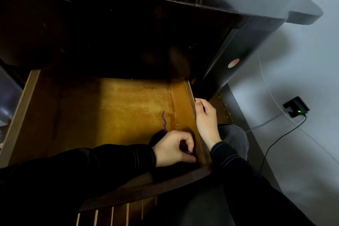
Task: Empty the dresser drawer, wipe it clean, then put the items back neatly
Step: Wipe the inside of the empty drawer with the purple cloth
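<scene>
Purple cloth, under left fingers (in drawer)

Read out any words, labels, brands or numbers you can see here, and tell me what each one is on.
No text can be read in this view.
Round pink-and-green sticker on the dark dresser side: too blurred to read.
Black wall adapter with a green light: no legible marking.

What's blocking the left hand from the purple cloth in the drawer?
Nothing visible: the left hand pinches the purple cloth in the near right corner of the drawer. The right hand holds its right wall, outside.
</scene>
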The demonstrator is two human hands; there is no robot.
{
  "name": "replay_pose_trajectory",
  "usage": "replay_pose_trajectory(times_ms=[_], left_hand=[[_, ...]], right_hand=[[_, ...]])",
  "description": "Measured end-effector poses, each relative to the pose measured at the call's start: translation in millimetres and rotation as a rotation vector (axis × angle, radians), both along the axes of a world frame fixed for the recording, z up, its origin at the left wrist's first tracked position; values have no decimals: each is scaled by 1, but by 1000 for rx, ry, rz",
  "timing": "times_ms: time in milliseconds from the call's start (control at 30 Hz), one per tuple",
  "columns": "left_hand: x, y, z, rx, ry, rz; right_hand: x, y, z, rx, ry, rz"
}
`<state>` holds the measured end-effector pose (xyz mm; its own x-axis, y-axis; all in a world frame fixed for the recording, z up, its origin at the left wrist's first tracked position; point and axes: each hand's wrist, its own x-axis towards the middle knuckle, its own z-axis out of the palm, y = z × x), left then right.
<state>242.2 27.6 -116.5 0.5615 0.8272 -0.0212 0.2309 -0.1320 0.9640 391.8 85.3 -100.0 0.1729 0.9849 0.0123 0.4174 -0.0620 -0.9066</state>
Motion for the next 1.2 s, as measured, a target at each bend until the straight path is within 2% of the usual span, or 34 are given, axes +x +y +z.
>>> replay_pose_trajectory(times_ms=[67,133,267,467,600,700,767,800,867,933,967,1133,1200], left_hand=[[-2,-3,16,-67,-174,-3],[-1,-7,28,-62,-250,19],[2,-20,29,75,-56,57],[3,-15,19,213,-28,111],[-1,24,0,204,24,424],[-8,85,-6,231,65,694],[-16,125,-10,248,130,794],[-20,140,-13,229,203,790],[-25,158,-25,231,503,638],[-23,157,-36,361,794,439],[-20,151,-40,432,854,360],[-10,83,-42,537,917,84],[-17,52,-35,628,881,-41]], right_hand=[[0,2,-3,9,2,-17],[0,4,-4,13,2,-28],[-1,2,-1,-5,-5,-17],[-2,2,1,-19,9,-18],[-1,2,-1,-11,22,-5],[-1,2,-2,-13,34,-16],[-1,2,-2,-18,40,-18],[-1,3,-2,-20,46,-16],[-1,3,-3,-21,60,-14],[0,3,-4,-25,66,-11],[0,3,-4,-26,62,-9],[0,2,-2,-9,28,-1],[1,1,-1,-14,34,2]])
